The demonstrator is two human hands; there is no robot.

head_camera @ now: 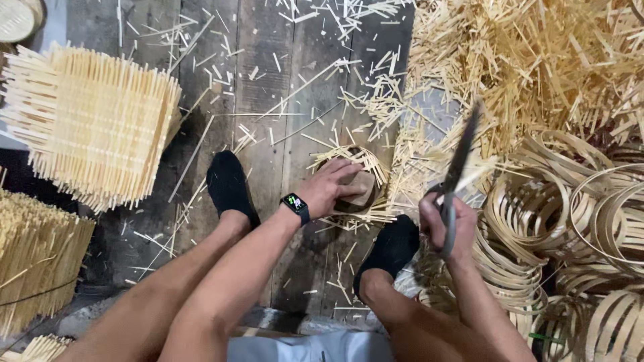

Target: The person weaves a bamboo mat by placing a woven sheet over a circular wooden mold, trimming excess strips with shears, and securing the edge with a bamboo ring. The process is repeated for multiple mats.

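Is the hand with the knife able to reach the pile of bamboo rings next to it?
Probably yes: the right hand sits just beside the bamboo rings with nothing between them, but it already grips a knife.

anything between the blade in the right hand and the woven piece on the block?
Nothing visible. The right hand holds the blade raised to the right of the woven bamboo piece, with open air between. The left hand presses on top of that piece, so its fingers lie near any downward stroke.
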